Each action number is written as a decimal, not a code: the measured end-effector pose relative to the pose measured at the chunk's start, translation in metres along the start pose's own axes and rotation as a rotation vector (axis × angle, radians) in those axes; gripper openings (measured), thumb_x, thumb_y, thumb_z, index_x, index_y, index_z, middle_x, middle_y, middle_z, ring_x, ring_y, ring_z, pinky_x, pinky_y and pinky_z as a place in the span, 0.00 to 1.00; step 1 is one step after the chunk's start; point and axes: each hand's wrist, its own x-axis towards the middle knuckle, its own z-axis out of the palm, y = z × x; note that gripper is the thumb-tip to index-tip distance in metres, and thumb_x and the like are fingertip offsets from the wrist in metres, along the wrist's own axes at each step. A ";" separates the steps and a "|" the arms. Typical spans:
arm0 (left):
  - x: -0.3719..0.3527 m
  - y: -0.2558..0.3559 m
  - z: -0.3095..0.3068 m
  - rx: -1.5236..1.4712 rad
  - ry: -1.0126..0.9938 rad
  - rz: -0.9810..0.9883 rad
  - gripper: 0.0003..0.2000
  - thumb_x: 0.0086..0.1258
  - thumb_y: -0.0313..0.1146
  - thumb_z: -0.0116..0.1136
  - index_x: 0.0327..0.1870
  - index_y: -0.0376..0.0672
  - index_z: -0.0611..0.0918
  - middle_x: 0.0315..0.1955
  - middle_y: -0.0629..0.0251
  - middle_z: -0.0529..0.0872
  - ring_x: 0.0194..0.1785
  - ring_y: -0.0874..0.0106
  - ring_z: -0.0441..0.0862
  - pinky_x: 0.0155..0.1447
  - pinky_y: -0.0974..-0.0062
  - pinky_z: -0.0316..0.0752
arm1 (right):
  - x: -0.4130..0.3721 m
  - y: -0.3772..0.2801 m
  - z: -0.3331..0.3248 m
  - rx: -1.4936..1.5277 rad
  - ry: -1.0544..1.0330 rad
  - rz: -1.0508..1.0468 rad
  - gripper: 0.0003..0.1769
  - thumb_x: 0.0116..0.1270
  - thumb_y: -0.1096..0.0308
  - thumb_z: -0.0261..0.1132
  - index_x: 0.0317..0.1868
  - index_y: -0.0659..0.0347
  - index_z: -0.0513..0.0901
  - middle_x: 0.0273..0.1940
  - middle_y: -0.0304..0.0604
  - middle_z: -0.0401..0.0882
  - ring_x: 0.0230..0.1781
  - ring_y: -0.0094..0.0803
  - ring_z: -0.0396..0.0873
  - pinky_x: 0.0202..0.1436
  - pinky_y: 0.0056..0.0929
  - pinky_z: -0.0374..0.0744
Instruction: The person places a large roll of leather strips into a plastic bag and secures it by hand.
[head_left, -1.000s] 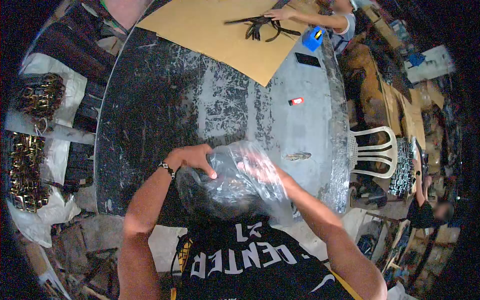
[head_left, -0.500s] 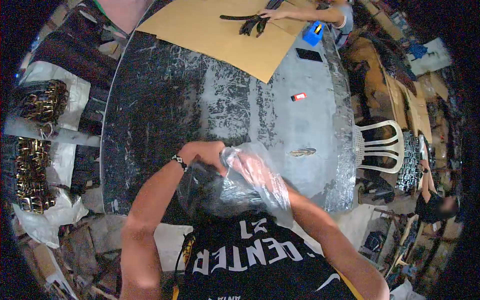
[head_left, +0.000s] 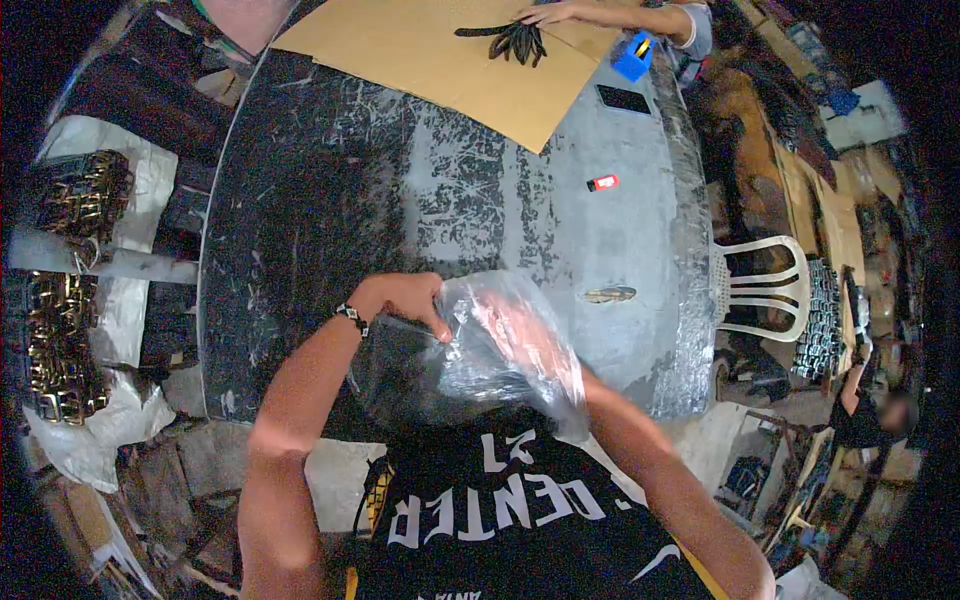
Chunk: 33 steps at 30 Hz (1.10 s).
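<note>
A clear plastic bag lies over the table's near edge, against my black shirt. My left hand, with a bracelet at the wrist, pinches the bag's rim between thumb and fingers. Inside the bag's mouth is my right hand, seen through the crinkled plastic, which also wraps the wrist. Its fingers are blurred by the film, so their pose is unclear. Dark contents, hard to make out, show through the lower part of the bag.
Brown cardboard covers the table's far end, where a co-worker's hand touches dark strips. Nearby are a blue box, a phone and a red lighter. A white chair stands at the right edge.
The bag's mouth has spread wider around my right hand. The co-worker's hand has shifted, and the dark strips now lie fanned out below it.
</note>
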 end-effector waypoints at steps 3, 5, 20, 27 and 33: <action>0.006 0.003 0.000 0.096 0.014 0.079 0.22 0.48 0.38 0.81 0.42 0.38 0.87 0.37 0.63 0.91 0.42 0.72 0.86 0.52 0.69 0.78 | 0.006 0.009 0.015 -0.041 -0.101 0.158 0.27 0.77 0.52 0.49 0.64 0.64 0.74 0.58 0.65 0.76 0.58 0.57 0.77 0.58 0.52 0.76; 0.006 0.010 -0.002 0.203 0.000 0.038 0.23 0.47 0.39 0.81 0.43 0.38 0.87 0.38 0.63 0.91 0.42 0.72 0.86 0.52 0.69 0.79 | 0.006 0.028 0.030 -0.047 -0.179 0.220 0.26 0.77 0.54 0.50 0.65 0.64 0.72 0.61 0.66 0.74 0.57 0.58 0.77 0.58 0.52 0.77; -0.058 -0.040 -0.008 -0.125 0.220 0.001 0.38 0.47 0.30 0.80 0.65 0.43 0.77 0.58 0.66 0.84 0.63 0.68 0.77 0.70 0.68 0.66 | -0.037 0.102 0.014 1.014 -0.218 0.249 0.32 0.70 0.53 0.66 0.68 0.61 0.71 0.61 0.47 0.77 0.56 0.32 0.77 0.64 0.32 0.75; -0.085 -0.018 0.003 -0.354 0.263 -0.072 0.37 0.46 0.27 0.81 0.63 0.38 0.79 0.52 0.66 0.86 0.56 0.71 0.80 0.67 0.70 0.69 | -0.025 0.082 -0.016 0.204 -0.221 -0.042 0.24 0.66 0.57 0.67 0.56 0.66 0.81 0.48 0.47 0.86 0.46 0.30 0.80 0.51 0.34 0.77; -0.094 -0.024 0.008 -0.314 0.337 -0.016 0.36 0.45 0.28 0.81 0.61 0.37 0.79 0.53 0.66 0.86 0.57 0.70 0.79 0.67 0.70 0.68 | -0.016 0.066 -0.059 0.104 -0.457 -0.073 0.22 0.62 0.56 0.68 0.52 0.62 0.84 0.40 0.41 0.87 0.37 0.35 0.83 0.43 0.38 0.80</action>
